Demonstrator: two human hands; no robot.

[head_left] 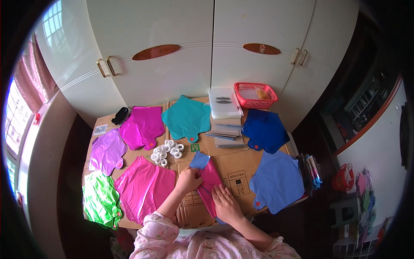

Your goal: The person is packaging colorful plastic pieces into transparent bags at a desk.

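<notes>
A folded strip of pink foil balloon (210, 175) lies in front of me on the cardboard, with a light blue foil piece (199, 160) showing at its far end. My left hand (188, 179) pinches the strip's left edge with curled fingers. Flat on its nearer right part rests my right hand (226, 203), fingers stretched out. To the left is a spread stack of pink foil balloons (144, 187). Beyond my hands sits a heap of small white rolls (166, 151). Light blue foil balloons (278, 183) lie to the right.
Around the cardboard-covered table (185, 216) lie green (101, 198), lilac (108, 151), magenta (142, 125), teal (186, 117) and dark blue foil balloons (266, 129). Cards (226, 134), clear bags (224, 102) and a red basket (255, 102) stand at the back, before a white cabinet (159, 26).
</notes>
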